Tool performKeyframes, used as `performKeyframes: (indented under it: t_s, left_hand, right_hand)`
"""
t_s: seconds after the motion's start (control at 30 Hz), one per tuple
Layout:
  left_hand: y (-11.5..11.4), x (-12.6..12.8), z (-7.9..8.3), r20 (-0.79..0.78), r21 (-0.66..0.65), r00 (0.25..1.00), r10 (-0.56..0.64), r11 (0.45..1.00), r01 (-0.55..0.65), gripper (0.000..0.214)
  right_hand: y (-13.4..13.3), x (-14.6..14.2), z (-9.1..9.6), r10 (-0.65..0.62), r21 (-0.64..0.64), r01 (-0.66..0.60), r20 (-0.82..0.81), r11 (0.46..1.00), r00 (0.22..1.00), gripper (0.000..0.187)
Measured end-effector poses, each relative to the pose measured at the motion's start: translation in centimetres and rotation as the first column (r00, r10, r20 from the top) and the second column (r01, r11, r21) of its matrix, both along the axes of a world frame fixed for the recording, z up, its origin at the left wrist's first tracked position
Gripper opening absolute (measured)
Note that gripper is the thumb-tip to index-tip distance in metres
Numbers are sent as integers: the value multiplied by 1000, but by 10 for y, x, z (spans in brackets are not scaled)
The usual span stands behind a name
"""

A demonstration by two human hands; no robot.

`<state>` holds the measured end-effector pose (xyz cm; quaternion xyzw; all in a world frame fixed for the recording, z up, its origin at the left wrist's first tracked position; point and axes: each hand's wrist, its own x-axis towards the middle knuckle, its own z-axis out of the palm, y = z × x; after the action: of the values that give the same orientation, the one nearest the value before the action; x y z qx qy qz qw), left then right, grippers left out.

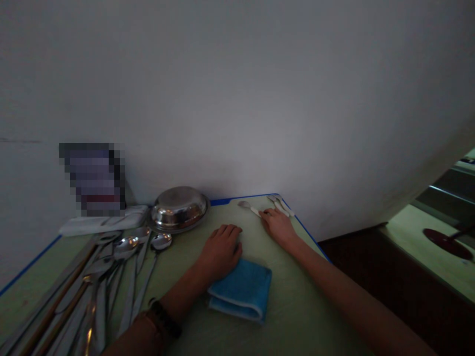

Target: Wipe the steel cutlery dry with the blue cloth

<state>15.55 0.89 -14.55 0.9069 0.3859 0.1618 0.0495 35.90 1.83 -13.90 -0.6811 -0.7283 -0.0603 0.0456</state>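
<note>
Cloth (241, 289) is lying at my left hand (221, 249), fingers together; right hand (278, 227) is touching the spoon (249, 208) stretching toward ten o'clock, pinch unclear.

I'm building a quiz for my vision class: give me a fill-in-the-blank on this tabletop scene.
1. The folded cloth beside the left hand is ____ in colour.
2. The right hand touches a white-handled ____.
3. The heap of long metal spoons lies on the person's ____ side.
Missing words: blue; spoon; left.
</note>
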Motion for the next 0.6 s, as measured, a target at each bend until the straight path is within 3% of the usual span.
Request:
performKeyframes:
  t_s: [0.3,0.6]
  left_hand:
    - [0,0,-1,8,8,1000,-2,1000,2,32]
    - [-1,-1,0,5,2,1000,-3,1000,3,31]
  right_hand:
    - [1,-6,13,-162,-57,166,73,984,984,29]
    - [0,-6,12,-354,18,354,117,935,928,37]
